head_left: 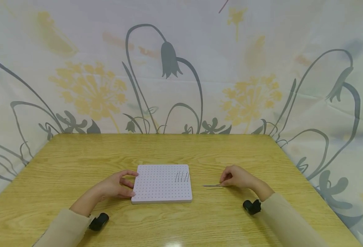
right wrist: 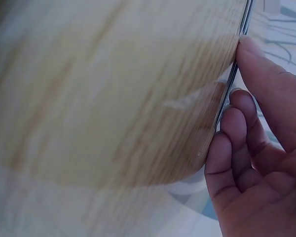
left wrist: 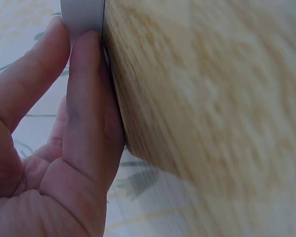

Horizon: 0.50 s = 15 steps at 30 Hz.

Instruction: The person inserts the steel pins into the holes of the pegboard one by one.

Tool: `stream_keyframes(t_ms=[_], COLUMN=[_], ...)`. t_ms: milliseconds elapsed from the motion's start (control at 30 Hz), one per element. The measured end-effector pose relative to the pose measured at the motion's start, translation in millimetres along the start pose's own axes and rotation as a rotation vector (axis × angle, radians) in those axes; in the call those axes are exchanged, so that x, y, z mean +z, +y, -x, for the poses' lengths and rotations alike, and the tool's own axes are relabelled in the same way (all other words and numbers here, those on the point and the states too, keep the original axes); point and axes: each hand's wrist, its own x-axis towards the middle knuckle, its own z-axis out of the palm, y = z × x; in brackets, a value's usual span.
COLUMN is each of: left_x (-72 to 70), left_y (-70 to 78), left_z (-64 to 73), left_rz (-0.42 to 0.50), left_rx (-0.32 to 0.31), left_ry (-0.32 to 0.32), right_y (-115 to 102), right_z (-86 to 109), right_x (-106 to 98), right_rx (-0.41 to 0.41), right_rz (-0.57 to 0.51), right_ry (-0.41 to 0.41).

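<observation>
A white pegboard (head_left: 156,188) with rows of small holes lies on the table. Several thin metal pins (head_left: 182,176) stand tilted in its upper right part. My left hand (head_left: 119,185) touches the board's left edge with spread fingers and thumb; the left wrist view shows fingertips (left wrist: 86,44) against the board's side (left wrist: 82,17). To the right of the board, my right hand (head_left: 238,176) pinches slim metal tweezers (head_left: 211,185) low at the tabletop, their tips pointing left toward the board. In the right wrist view, thumb and curled fingers lie along the thin tweezers (right wrist: 232,79).
The wooden table (head_left: 169,147) reaches back to a flower-printed curtain (head_left: 181,85). A black wrist camera (head_left: 99,221) sits on the left forearm, and another black camera (head_left: 251,207) on the right one.
</observation>
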Motion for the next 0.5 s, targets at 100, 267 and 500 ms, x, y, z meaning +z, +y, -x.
stream_keyframes(t_ms=[100, 267, 500], left_x=[-0.1, -0.1, 0.0], left_y=[-0.8, -1.6, 0.0], left_z=[-0.1, -0.1, 0.2], left_rz=[-0.001, 0.005, 0.005], left_rx=[-0.003, -0.005, 0.001], left_ry=[0.001, 0.000, 0.002], right_y=[0.6, 7.1, 0.6], right_z=[1.1, 2.3, 2.3], right_x=[-0.8, -1.2, -1.2], right_rx=[-0.045, -0.141, 0.017], right_rz=[-0.008, -0.041, -0.030], right_ry=[-0.019, -0.064, -0.064])
